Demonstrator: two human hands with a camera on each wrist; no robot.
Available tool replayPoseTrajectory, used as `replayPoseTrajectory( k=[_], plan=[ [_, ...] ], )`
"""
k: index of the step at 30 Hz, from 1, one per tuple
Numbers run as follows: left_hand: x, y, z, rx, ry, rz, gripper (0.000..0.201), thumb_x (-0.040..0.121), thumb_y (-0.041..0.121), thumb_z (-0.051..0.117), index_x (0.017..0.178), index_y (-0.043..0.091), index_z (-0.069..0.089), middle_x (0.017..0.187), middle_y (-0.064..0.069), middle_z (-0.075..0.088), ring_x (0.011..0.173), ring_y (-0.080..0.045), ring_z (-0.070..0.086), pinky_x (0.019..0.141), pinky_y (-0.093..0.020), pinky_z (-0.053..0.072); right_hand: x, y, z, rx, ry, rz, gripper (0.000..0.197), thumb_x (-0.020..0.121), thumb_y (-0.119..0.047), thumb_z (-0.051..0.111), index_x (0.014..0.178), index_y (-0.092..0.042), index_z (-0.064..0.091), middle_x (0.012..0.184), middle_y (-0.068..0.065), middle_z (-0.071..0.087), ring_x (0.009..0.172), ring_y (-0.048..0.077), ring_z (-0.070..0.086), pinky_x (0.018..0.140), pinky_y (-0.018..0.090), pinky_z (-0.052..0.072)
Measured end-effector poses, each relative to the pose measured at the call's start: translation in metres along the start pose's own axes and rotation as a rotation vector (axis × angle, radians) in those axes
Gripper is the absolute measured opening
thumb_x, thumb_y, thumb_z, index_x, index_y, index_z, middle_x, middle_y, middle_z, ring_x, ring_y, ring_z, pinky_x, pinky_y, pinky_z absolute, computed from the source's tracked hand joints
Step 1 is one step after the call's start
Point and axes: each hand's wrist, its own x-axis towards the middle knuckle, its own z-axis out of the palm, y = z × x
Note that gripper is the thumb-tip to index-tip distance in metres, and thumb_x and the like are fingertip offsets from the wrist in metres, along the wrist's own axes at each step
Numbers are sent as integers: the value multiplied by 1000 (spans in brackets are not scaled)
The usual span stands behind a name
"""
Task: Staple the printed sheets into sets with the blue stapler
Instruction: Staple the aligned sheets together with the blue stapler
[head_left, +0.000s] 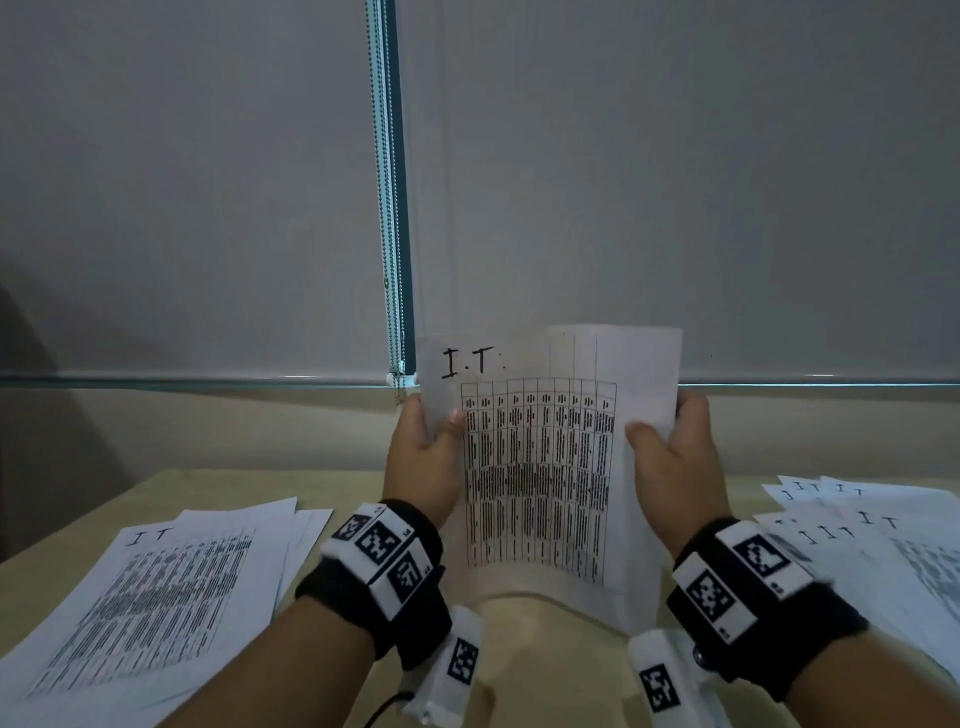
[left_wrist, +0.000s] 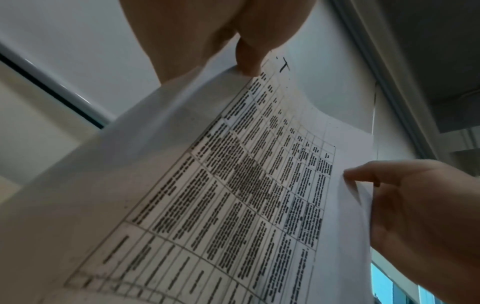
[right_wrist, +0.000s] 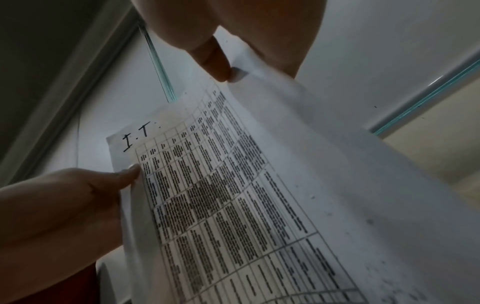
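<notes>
Holding one set of printed sheets (head_left: 545, 467) upright above the surface (head_left: 156, 488), one side edge in each grip. Left hand (head_left: 423, 457) pinches the left edge, thumb on the front face, fingers behind. Right hand (head_left: 675, 457) does the same on the right edge. Both grips are closed on paper, nothing else in them.

Front page has "I.T" handwritten top left and a printed table. A back sheet sticks up higher at the top right, so the set isn't squared yet. My read: the step is jogging the pages flush before stapling.

To do it well:
- loosen both pinches slightly so the sheets can slide against each other
- tap the bottom edge on the surface, then a side edge
- check the top-left corner is flush, since that's the likely staple spot
- re-pinch near that corner with one hand to free the other

Blue stapler isn't visible in any view, so I can't tell where it sits. I'll need to look before reaching.

Loose stack (head_left: 145, 597) lies to my left, fanned pile (head_left: 883, 525) to my right. Risk: sheets are thin and bowing; gripping too hard creases them, too loose and a page drops.
</notes>
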Motion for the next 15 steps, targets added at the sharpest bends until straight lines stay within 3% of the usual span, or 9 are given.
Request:
replayPoseTrajectory(
  k=[1, 4, 6, 8, 10, 12, 14, 15],
  plan=[
    [1, 0, 0, -5, 4, 3, 20, 96, 21, 48, 115, 16, 52, 109, -2, 65, 102, -21, 63, 89, -41, 52, 2, 0, -1, 9, 2, -5, 24, 92, -4, 48, 110, -17, 41, 86, -15, 53, 74, 3, 54, 49, 5, 39],
    [-1, -2, 0, 14, -33, -35, 21, 96, 25, 47, 114, 16, 50, 110, -3, 65, 102, -21, 62, 91, -45, 51, -4, 5, 0, -53, -93, 58, 21, 91, -5, 45, 108, -16, 41, 89, -10, 55, 77, 5, 54, 57, 20, 41],
    [-4, -5, 1, 62, -45, -47, 15, 98, 23, 43, 110, 19, 49, 105, -1, 64, 100, -21, 62, 88, -39, 52, -9, 14, 1, -129, -176, 101, 21, 91, -4, 42, 108, -15, 41, 89, -6, 56, 76, 11, 54, 62, 25, 42],
    [-2, -7, 0, 81, -16, -24, 11, 99, 21, 41, 108, 19, 48, 98, 2, 62, 92, -17, 62, 75, -28, 51, -2, 21, -1, -205, -149, 121, 20, 89, -4, 42, 106, -14, 42, 88, -1, 57, 76, 18, 54, 68, 30, 43],
    [2, -6, -1, 74, 9, -13, 11, 99, 19, 41, 108, 18, 48, 95, 4, 61, 85, -11, 60, 65, -19, 46, 19, 33, -11, -343, -85, 141, 25, 87, -6, 47, 111, -13, 45, 95, 5, 59, 85, 25, 57, 74, 33, 43],
    [4, -4, -2, 80, 17, -8, 14, 99, 19, 41, 109, 17, 50, 98, 3, 62, 86, -9, 60, 65, -18, 45, 42, 49, -29, -557, -82, 229, 36, 84, -12, 51, 119, -13, 48, 110, 13, 59, 101, 32, 57, 84, 33, 44],
    [2, -2, -2, 72, -5, -2, 15, 99, 20, 41, 110, 18, 51, 98, 4, 63, 87, -8, 61, 66, -19, 47, 54, 71, -47, -739, -160, 435, 42, 76, -18, 44, 117, -19, 52, 117, 13, 54, 110, 33, 53, 92, 32, 45],
    [0, -1, -3, 61, -16, 2, 14, 99, 20, 41, 109, 19, 51, 96, 6, 63, 86, -5, 61, 65, -18, 47, 57, 82, -58, -909, -254, 479, 34, 77, -20, 39, 108, -27, 53, 115, 7, 51, 111, 28, 51, 93, 30, 44]
  ],
)
